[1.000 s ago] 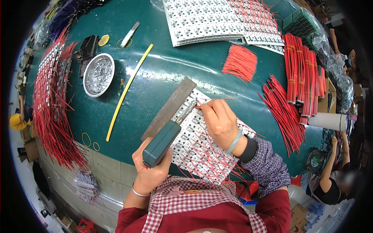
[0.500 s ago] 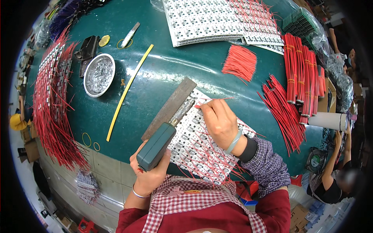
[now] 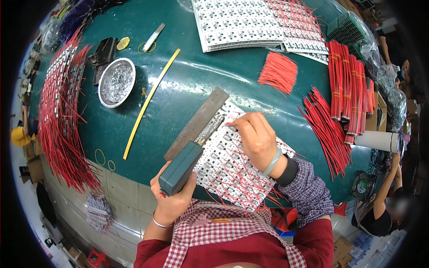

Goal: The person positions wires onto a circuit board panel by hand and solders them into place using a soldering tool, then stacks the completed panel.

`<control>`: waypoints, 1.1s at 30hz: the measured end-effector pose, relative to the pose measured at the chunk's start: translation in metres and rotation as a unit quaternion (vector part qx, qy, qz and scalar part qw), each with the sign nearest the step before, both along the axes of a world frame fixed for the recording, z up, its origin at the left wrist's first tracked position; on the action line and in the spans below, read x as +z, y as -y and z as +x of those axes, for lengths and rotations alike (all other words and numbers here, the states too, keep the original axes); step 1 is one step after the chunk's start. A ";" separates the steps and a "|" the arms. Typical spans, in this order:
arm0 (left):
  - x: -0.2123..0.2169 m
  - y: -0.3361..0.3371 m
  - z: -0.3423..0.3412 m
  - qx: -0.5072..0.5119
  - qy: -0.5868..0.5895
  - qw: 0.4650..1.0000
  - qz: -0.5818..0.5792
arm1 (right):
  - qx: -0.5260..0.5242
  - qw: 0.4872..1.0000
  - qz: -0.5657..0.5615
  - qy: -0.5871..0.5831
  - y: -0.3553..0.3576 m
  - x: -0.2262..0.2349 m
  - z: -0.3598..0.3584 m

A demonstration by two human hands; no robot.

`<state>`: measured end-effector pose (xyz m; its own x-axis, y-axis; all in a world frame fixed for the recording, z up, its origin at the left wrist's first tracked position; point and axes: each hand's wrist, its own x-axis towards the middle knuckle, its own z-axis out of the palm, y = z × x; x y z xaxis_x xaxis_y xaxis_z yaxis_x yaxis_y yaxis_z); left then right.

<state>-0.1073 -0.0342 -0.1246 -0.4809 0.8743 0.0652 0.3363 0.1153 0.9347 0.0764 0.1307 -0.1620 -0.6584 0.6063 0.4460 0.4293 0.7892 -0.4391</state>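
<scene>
— Where was the white panel of small circuit boards [image 3: 223, 165]?
— On the green table [image 3: 187, 85], beside a grey metal bar [image 3: 196, 123].
— And the hands?
— The left hand [image 3: 172, 201] gripped a green-handled soldering iron [image 3: 183, 165]; the right hand [image 3: 257, 138] pinched a thin red wire [image 3: 250, 115] over the panel.

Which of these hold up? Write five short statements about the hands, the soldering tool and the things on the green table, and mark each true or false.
1. The left hand grips a green-handled soldering tool. True.
2. The right hand rests on the round metal dish. False: it rests on the circuit board panel, pinching a red wire.
3. The yellow strip lies on the green table, untouched. True.
4. The bundled red wires lie at the person's left. False: at the right.
5. The right wrist is bare. False: it wears a pale bangle.
</scene>
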 end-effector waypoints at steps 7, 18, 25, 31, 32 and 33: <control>0.005 0.006 -0.010 -0.007 -0.019 0.999 -0.037 | -0.004 1.000 -0.004 -0.007 -0.003 0.012 -0.005; -0.005 0.011 -0.002 0.006 0.109 0.994 0.003 | -0.038 0.999 -0.018 0.022 0.011 0.069 0.028; -0.006 0.011 0.001 0.033 0.117 0.992 0.026 | 0.019 0.998 -0.022 -0.050 -0.001 0.031 0.006; 0.008 0.012 -0.001 0.054 0.134 0.989 -0.013 | 0.029 0.998 -0.017 -0.044 -0.006 0.003 0.002; 0.005 0.011 -0.001 0.051 0.120 0.991 -0.007 | 0.030 0.998 -0.017 -0.052 -0.006 0.002 0.002; 0.002 0.011 -0.001 0.051 0.104 0.993 0.002 | 0.034 0.997 -0.015 -0.061 -0.007 0.000 0.001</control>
<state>-0.1085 -0.0449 -0.1231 -0.5702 0.8204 -0.0416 0.1218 0.1345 0.9834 0.0775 0.1375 -0.1619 -0.6404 0.5757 0.5084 0.3165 0.8009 -0.5083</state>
